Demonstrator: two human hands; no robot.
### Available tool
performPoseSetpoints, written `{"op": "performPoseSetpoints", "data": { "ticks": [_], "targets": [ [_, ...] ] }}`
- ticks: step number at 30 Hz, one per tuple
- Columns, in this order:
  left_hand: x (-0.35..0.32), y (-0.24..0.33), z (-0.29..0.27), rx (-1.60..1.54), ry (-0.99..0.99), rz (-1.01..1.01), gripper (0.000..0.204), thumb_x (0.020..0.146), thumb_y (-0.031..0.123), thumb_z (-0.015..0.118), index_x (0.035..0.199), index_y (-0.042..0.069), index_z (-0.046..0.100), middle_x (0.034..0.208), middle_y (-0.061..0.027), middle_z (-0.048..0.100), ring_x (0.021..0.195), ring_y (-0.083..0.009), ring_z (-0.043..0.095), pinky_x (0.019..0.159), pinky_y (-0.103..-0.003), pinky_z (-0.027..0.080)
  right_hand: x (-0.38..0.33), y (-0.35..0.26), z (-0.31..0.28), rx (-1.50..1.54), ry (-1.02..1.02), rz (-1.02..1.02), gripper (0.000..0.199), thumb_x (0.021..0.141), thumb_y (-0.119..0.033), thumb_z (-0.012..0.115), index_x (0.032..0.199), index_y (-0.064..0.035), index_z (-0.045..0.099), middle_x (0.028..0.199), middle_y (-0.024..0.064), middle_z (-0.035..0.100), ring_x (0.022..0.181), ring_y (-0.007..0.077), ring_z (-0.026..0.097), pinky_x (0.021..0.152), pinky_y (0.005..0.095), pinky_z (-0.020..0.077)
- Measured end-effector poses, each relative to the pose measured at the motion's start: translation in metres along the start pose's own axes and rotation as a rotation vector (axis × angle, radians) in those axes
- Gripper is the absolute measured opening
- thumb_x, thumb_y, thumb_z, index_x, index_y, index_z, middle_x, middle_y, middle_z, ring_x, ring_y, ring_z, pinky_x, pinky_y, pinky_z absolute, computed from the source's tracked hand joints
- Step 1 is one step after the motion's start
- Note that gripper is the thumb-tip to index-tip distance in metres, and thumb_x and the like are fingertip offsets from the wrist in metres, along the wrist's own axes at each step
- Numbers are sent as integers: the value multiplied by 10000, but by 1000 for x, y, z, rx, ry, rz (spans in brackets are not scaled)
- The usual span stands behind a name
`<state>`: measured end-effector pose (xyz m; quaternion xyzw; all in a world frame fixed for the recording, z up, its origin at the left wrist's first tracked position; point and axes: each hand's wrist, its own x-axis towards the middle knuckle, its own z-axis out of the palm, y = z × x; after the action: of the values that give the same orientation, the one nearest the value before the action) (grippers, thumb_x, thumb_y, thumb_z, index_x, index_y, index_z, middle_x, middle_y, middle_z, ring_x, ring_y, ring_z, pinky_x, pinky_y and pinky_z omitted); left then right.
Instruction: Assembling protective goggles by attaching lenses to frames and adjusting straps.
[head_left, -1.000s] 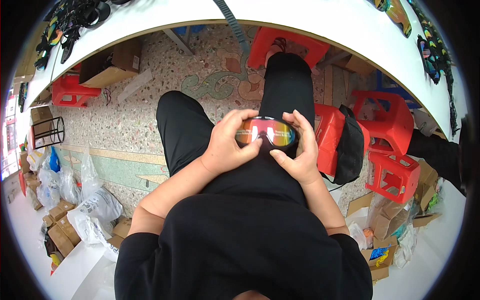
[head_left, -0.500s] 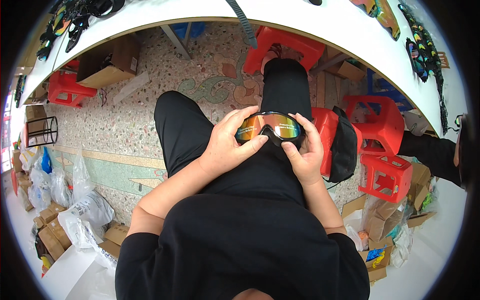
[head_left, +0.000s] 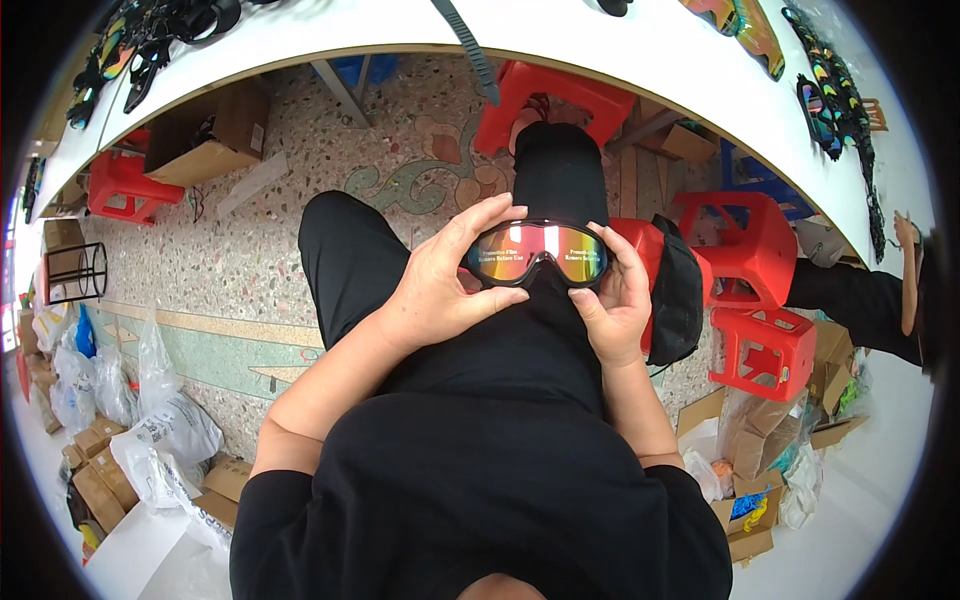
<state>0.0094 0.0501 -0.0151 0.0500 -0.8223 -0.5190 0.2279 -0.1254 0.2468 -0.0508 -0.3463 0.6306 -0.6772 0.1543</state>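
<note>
Goggles (head_left: pixel 537 254) lifted higher off the lap, now nearer the knees. Lenses turned up toward the camera, both mirrored panes showing full. Left hand (head_left: pixel 447 285) fingers (head_left: pixel 500 212) spread over the top rim; right hand (head_left: pixel 610 300) shifted up alongside.

left hand (head_left: pixel 440 290) grips goggles (head_left: pixel 537 254) at left end | right hand (head_left: pixel 610 300) pinches right end | mirrored lenses face up, over lap | red stools (head_left: pixel 745 255) right | white worktop (head_left: pixel 640 50) above
</note>
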Motion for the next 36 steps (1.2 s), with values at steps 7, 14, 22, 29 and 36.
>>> {"op": "performPoseSetpoints", "data": {
  "ticks": [7, 14, 22, 29, 36],
  "targets": [
    [3, 0, 4, -14, -10, 11, 906, 670, 142, 884, 1433, 38, 406, 1325, -138, 603, 1232, -268, 587, 1028, -368, 464, 0, -5, -5, -41, 0, -57, 734, 787, -137, 811, 1381, 69, 434, 1361, 198, 523, 1283, 286, 506, 1111, 389, 365],
    [13, 7, 2, 57, 49, 54, 1012, 622, 254, 937, 1442, 29, 387, 1227, -158, 656, 1169, -247, 630, 997, -345, 484, -9, 13, -3, 166, -59, 171, 675, 876, -148, 744, 1414, 81, 409, 1385, 167, 509, 1298, 249, 491, 1118, 370, 355],
    [20, 7, 15, -62, 117, -61, 876, 654, 276, 909, 1367, 34, 462, 1160, -153, 683, 1084, -296, 665, 938, -381, 516, -11, 14, -11, -91, -21, 123, 682, 869, -292, 747, 1385, 62, 474, 1329, 143, 559, 1177, 217, 568, 978, 339, 473],
    [12, 1, 23, -139, 110, -355, 608, 826, 151, 787, 1302, -27, 454, 1131, -165, 686, 1031, -220, 673, 898, -312, 518, -15, 1, -4, -715, 0, -156, 451, 783, -76, 739, 1186, 27, 563, 973, 195, 656, 794, 332, 662, 680, 381, 551],
    [30, -1, 33, -666, -11, -215, 557, 946, 106, 604, 1438, -1, 364, 1404, -169, 524, 1159, -160, 583, 970, -285, 455, 20, -28, -59, -910, 249, -262, 318, 780, -41, 669, 1095, -16, 629, 983, 183, 680, 826, 351, 679, 710, 402, 555]
  ]
}}
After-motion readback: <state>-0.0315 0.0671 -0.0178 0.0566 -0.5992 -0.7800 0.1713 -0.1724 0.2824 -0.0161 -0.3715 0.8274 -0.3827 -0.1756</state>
